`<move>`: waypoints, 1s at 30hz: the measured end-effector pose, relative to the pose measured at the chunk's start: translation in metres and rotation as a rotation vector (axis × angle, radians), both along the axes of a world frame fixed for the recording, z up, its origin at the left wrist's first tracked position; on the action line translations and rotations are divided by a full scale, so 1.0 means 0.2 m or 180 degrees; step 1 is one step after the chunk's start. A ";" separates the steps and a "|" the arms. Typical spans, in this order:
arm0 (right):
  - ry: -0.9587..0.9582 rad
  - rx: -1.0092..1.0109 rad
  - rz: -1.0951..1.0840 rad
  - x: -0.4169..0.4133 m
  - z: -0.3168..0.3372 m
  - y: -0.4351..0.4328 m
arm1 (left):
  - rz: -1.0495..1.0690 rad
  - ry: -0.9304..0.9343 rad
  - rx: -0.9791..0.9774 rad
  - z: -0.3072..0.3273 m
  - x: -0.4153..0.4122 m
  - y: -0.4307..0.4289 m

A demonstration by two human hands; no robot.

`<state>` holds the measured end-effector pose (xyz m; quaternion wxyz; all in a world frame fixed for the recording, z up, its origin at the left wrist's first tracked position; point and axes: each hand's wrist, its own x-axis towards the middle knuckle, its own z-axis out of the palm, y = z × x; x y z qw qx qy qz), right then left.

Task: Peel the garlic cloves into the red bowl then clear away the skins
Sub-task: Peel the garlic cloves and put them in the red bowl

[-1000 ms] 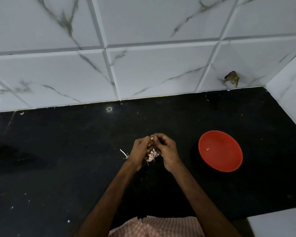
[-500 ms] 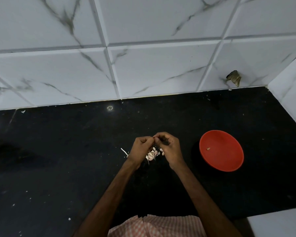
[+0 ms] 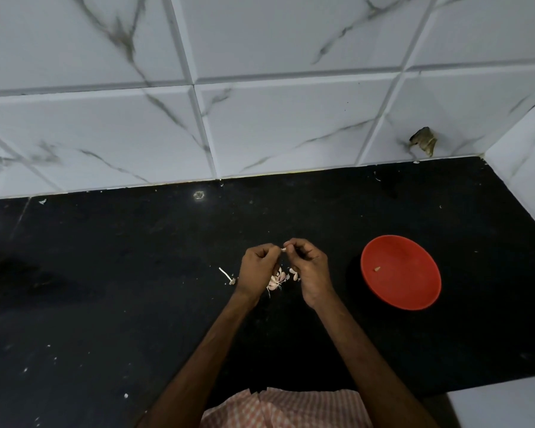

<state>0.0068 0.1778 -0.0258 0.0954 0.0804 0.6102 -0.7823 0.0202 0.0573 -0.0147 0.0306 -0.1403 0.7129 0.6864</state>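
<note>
A small garlic clove [image 3: 283, 249] is pinched between the fingertips of my left hand [image 3: 258, 267] and my right hand [image 3: 309, 267], held above the black counter. Under my hands lies a little pile of pinkish garlic cloves and skins [image 3: 279, 278]. A white stem piece [image 3: 226, 275] lies on the counter just left of my left hand. The red bowl [image 3: 414, 291] stands to the right of my right hand, with one small peeled clove [image 3: 377, 269] inside it.
The black counter [image 3: 136, 273] runs to a white marble-tiled wall [image 3: 260, 125] at the back and a side wall on the right. A broken hole [image 3: 424, 144] shows in the tile at back right. White specks dot the counter's front left.
My hands have drawn slightly apart, so the pile beneath shows more. The clove stays pinched between both hands' fingertips. The bowl has not moved.
</note>
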 end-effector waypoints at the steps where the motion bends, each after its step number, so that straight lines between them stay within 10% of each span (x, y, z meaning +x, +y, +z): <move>1: 0.0042 0.0034 0.0017 0.00 0.00 0.00 | 0.0013 -0.0006 -0.0012 0.00 0.00 0.00; 12: 0.0791 0.0931 0.0004 -0.04 0.02 0.04 | -0.0445 0.0236 -0.0868 0.02 -0.01 -0.01; 19: 0.1441 0.1557 -0.0107 -0.01 0.04 0.00 | -0.0034 -0.0807 0.0898 0.10 0.01 0.02; 24: 0.2440 0.2401 -0.0130 -0.01 0.05 0.01 | -0.0004 -0.1027 0.0877 0.15 0.00 0.03; 30: 0.0531 0.1585 -0.0324 -0.03 0.07 -0.04 | -0.0066 0.0068 -0.0666 0.06 -0.01 0.03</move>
